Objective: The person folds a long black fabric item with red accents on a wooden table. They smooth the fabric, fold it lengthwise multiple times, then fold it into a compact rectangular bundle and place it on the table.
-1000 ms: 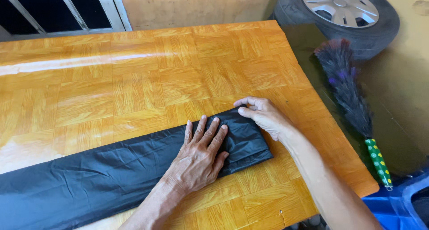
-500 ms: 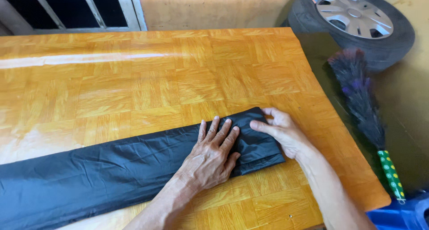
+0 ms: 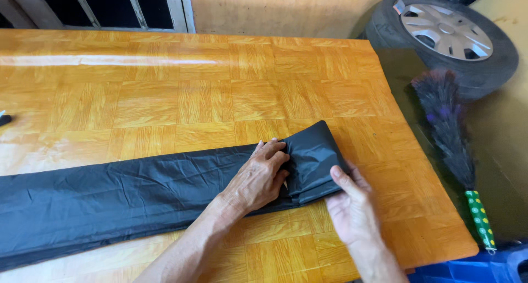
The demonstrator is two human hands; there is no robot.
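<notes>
A long black plastic sheet (image 3: 110, 198), folded into a narrow strip, lies across the orange wooden table (image 3: 220, 90). Its right end is folded back on itself. My left hand (image 3: 258, 176) rests on the strip beside that fold, fingers curled and pressing into the plastic. My right hand (image 3: 352, 206) sits at the near right corner of the fold, thumb on top and fingers under its edge, pinching it.
A car tyre with a silver wheel (image 3: 445, 33) leans by the wall at the back right. A dark feather duster with a green dotted handle (image 3: 451, 145) stands beside the table's right edge. A blue bin (image 3: 473, 269) is at the bottom right.
My left hand has gone from flat with spread fingers to curled on the fold. My right hand moved from the far side of the fold to its near corner and took hold.
</notes>
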